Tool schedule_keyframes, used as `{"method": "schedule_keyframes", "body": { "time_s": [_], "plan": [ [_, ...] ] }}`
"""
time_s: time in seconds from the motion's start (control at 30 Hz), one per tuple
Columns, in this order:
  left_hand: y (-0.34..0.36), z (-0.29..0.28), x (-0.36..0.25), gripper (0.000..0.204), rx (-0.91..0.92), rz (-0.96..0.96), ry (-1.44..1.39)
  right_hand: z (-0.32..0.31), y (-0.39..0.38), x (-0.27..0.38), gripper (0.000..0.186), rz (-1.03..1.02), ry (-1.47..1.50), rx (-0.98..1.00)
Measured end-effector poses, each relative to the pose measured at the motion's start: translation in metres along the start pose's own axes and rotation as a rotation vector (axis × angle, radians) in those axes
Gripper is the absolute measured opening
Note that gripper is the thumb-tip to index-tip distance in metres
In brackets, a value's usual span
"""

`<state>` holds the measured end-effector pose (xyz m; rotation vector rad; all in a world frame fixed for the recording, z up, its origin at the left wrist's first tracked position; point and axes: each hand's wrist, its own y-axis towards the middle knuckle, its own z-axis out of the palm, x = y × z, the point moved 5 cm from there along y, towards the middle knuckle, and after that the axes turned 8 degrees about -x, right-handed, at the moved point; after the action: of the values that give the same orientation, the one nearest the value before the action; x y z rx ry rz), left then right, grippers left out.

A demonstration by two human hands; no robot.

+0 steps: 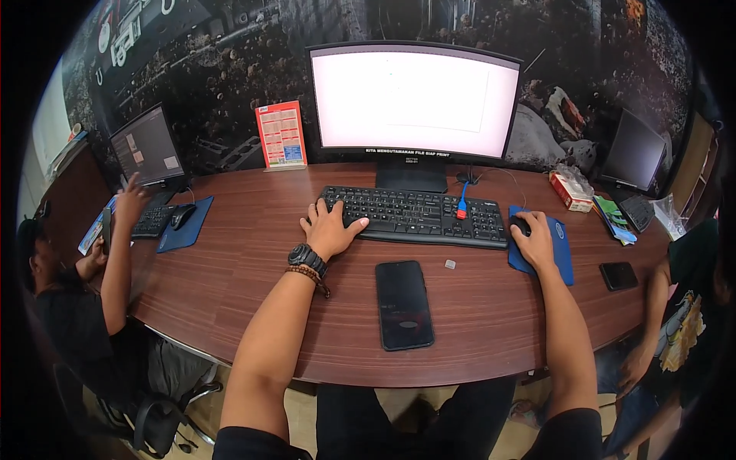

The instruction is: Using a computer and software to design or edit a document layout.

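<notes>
My left hand (330, 232) lies over the left end of a black keyboard (414, 218), its fingers spread on the keys and the thumb stretched to the right. With my right hand (537, 244) I grip a black computer mouse (522, 225), partly hidden under the fingers, on a blue mouse pad (560, 259). Behind the keyboard stands a wide monitor (414, 92) with a mostly white screen. A blue cable with a red plug (461, 214) lies across the keys. Between my forearms a dark smartphone (405, 305) lies flat, near a small pale square piece (450, 264).
At left, a person (84, 307) with a raised hand sits by another monitor (148, 149) and mouse (182, 216). A red desk calendar (281, 136) stands behind. To the right are a red-and-white box (570, 191), a second phone (618, 276) and another person (682, 322).
</notes>
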<state>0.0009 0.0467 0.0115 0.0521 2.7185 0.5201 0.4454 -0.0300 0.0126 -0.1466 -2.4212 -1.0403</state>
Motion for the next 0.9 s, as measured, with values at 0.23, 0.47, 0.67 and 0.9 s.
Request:
{"method": "schedule_keyframes", "body": {
  "time_s": [0.23,0.47,0.67,0.9],
  "plan": [
    [0.0,0.0,0.001,0.086,-0.003,0.011,0.0,0.001,0.002,-0.002,0.035,-0.054,0.038,-0.037],
    [-0.001,0.0,-0.001,0.088,0.042,0.008,0.015,0.001,0.001,-0.001,0.034,-0.068,0.055,-0.042],
    [0.004,0.004,0.002,0.088,0.03,0.008,-0.006,-0.002,0.001,-0.003,0.032,-0.048,0.008,-0.053],
    [0.063,0.012,0.028,0.086,0.188,0.025,-0.061,0.003,-0.001,0.004,0.034,-0.009,0.027,-0.012]
  ]
}}
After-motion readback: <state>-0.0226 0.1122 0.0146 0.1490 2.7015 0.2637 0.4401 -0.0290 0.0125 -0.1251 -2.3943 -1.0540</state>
